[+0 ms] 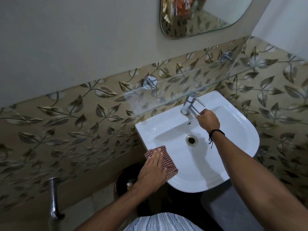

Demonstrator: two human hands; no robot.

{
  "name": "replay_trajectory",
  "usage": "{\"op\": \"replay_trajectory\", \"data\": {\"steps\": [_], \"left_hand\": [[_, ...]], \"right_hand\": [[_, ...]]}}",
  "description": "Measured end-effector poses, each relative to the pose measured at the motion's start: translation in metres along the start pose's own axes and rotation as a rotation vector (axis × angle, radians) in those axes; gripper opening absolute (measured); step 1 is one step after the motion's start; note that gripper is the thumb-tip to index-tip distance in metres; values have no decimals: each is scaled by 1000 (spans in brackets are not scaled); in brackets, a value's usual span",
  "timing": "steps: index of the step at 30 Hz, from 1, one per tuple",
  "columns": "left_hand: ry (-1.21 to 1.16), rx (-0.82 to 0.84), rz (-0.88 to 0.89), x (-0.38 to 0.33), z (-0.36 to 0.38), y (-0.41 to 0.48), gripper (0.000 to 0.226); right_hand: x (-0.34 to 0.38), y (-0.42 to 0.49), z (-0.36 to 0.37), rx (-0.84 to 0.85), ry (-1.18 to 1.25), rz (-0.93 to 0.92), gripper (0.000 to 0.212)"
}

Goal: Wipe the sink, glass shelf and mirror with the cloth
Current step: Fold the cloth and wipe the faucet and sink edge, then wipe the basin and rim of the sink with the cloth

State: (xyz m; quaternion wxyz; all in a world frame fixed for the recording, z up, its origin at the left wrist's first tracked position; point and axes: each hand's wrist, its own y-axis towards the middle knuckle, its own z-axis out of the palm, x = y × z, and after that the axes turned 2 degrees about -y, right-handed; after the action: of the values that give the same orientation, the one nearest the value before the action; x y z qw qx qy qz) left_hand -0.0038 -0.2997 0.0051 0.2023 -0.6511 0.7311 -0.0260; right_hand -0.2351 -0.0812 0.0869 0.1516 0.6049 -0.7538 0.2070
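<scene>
My left hand (152,170) presses flat on cloth (168,162) overhanging sink (241,129) rim, right hand (208,120) grips tap (188,105); careless swipe could drop cloth into bin (123,179).

One view: a wide-angle camera on the person's head, close above the sink (240,117), facing forward and steeply down at it. The tiled wall (66,130) fills the left, and the mirror (208,17) is cut by the top edge.
</scene>
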Motion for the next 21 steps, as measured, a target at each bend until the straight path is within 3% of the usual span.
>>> {"op": "replay_trajectory", "data": {"steps": [3,12,21], "left_hand": [[40,-55,-6,16,-13,18,68],[-44,60,-154,64,-61,82,66],[40,-8,-73,-2,-3,7,69]], "right_hand": [[4,0,-3,26,-53,13,18],[6,-3,-5,41,-106,0,9],[2,1,1,15,-44,21,12]]}}
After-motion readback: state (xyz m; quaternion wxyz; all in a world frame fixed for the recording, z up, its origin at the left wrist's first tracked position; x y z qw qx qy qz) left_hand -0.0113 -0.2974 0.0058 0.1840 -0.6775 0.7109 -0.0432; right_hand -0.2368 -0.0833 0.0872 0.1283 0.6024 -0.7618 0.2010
